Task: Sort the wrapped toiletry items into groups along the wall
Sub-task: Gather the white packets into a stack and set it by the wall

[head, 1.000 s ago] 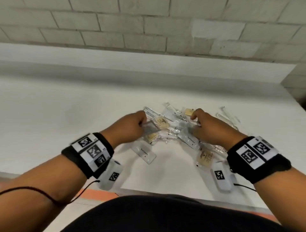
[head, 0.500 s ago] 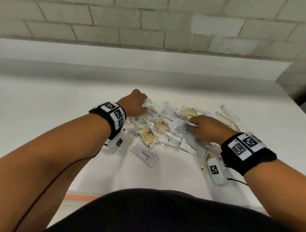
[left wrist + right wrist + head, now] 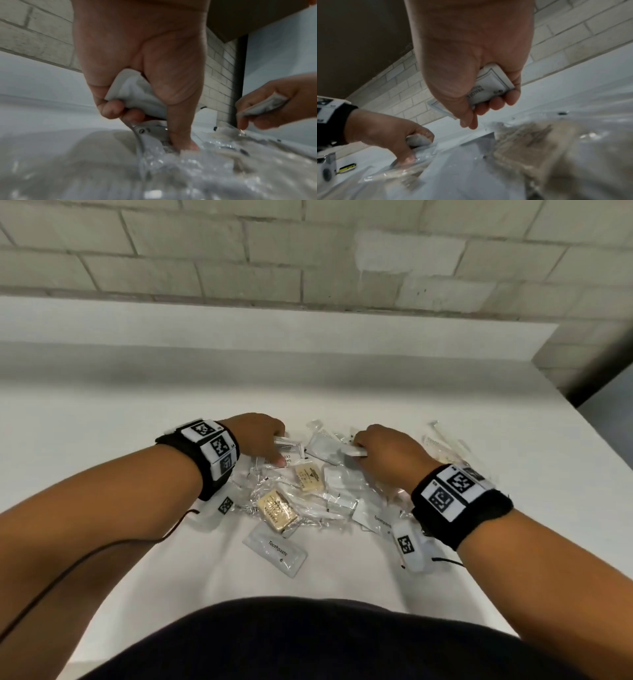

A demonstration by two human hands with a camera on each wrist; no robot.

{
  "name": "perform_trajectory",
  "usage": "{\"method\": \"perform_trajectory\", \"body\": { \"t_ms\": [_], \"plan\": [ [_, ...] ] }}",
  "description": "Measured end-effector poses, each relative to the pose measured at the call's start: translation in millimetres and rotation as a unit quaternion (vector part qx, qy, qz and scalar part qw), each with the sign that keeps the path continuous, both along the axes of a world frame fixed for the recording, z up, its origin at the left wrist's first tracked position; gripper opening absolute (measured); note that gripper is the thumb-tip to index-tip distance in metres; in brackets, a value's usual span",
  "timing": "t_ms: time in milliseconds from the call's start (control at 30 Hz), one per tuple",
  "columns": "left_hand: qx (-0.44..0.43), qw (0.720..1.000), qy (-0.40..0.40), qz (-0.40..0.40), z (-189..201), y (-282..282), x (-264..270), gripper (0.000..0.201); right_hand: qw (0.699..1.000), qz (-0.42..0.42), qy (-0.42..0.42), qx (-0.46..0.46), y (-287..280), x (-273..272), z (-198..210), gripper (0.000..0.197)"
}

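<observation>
Head view: both hands gather from the packet pile (image 3: 318, 491) mid-tabletop (image 3: 102, 440). Left hand (image 3: 137, 67) clutches white sachets (image 3: 135, 93), thumb pinning another; right hand (image 3: 471, 60) grasps a printed sachet (image 3: 491, 83). Next, probably carry them wallward.

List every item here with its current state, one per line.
left hand: grips a white sachet, thumb pressing on the pile
right hand: holds a printed white sachet
toothpaste packet: flat, apart from the pile
soap bars: wrapped, in the pile
</observation>
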State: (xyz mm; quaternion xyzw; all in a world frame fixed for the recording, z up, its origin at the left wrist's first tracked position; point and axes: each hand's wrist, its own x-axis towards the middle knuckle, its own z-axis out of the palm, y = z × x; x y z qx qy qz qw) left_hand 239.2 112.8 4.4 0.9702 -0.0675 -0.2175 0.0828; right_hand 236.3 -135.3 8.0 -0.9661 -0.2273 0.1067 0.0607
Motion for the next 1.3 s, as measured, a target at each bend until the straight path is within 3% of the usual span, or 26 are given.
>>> {"method": "perform_trajectory", "body": {
  "t_ms": [133,233,300,400,500,567,633,833,933,1067,1167,1300],
  "plan": [
    [-0.019,0.998,-0.045,0.03,9.3,3.9,-3.6,0.025,0.999,-0.03,0.016,0.043,17.1,17.0,-7.1,0.029],
    [-0.063,0.993,-0.068,0.078,16.0,4.2,-7.1,0.019,0.999,-0.036,0.037,-0.006,31.4,27.5,-10.4,0.044],
    [-0.126,0.983,-0.051,0.121,17.1,5.0,-9.1,0.019,0.997,-0.032,0.048,-0.048,38.2,32.3,-8.0,0.048],
    [-0.26,0.949,-0.005,0.18,15.8,2.8,-14.1,0.024,0.995,-0.037,0.073,-0.051,35.4,36.0,3.7,0.03],
    [-0.262,0.949,-0.019,0.176,15.6,-3.7,-16.0,0.034,0.987,-0.097,0.098,0.078,14.1,38.4,17.0,0.018],
    [-0.221,0.964,-0.043,0.14,18.2,-12.4,-16.3,0.032,0.944,-0.168,0.15,0.24,-7.9,36.0,28.1,0.04],
    [-0.179,0.979,-0.049,0.082,22.7,-28.9,-16.8,0.021,0.914,-0.208,0.161,0.31,-36.3,32.0,40.3,0.053],
    [-0.049,0.995,-0.047,-0.075,18.1,-98.4,-12.5,0.019,0.948,-0.235,0.053,0.209,-120.1,22.2,46.5,0.023],
    [-0.016,0.995,-0.029,-0.099,7.8,-124.1,-13.8,0.019,0.977,-0.168,0.069,0.114,-131.3,0.9,41.2,0.019],
    [0.082,0.987,0.034,-0.136,13.8,-139.9,-15.6,0.034,0.987,-0.047,0.144,-0.052,-139.0,-19.6,19.0,0.027],
    [0.113,0.983,0.043,-0.135,25.7,-141.8,-9.7,0.036,0.989,-0.06,0.119,-0.064,-162.0,-5.9,18.6,0.026],
    [0.072,0.99,-0.025,-0.12,29.2,-159.9,6.9,0.025,0.987,-0.075,0.122,-0.069,-188.4,13.8,31.3,0.042]
  ]
}}
